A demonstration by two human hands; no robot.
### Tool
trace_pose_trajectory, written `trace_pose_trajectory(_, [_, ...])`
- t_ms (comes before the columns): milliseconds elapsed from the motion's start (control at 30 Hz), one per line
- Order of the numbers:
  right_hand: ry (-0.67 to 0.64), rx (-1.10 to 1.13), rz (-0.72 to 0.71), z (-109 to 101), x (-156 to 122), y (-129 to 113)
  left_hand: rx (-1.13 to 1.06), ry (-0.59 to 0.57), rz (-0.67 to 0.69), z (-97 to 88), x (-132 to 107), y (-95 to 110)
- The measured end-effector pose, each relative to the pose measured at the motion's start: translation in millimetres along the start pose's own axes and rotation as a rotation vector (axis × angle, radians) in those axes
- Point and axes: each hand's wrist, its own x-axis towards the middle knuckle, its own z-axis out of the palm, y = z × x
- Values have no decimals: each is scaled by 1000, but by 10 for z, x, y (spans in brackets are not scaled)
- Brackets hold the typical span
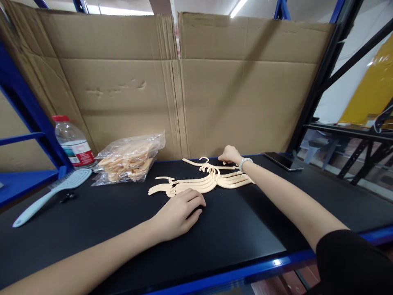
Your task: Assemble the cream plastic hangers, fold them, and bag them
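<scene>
Two tall cardboard sheets are standing behind the black tabletop. On the middle of this tabletop, several cream hangers are lying flat and overlapping, with their hooks crowding together. To their left, a clear plastic bag is holding more cream pieces. The left hand is resting palm down at the near side of the hangers, its thumb standing apart from the fingers; whether it is touching the nearest hanger, I cannot tell. The right hand is bending its fingers at the far side, by the rearmost hanger; I cannot tell if they are gripping it. A red-capped bottle is standing beside the bag, a pale blue hairbrush is lying before it, and a smartphone is lying at the right. A beaded bracelet is circling the right wrist.
</scene>
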Motion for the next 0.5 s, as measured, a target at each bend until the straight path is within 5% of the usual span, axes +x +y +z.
trace_pose_trajectory(233, [89,237,4,-96,-91,177,-34,16,-21,-2,-15,-4])
trace_pose_trajectory(500, [-87,625,-258,-165,-605,-58,-360,207,-251,45,16,-39])
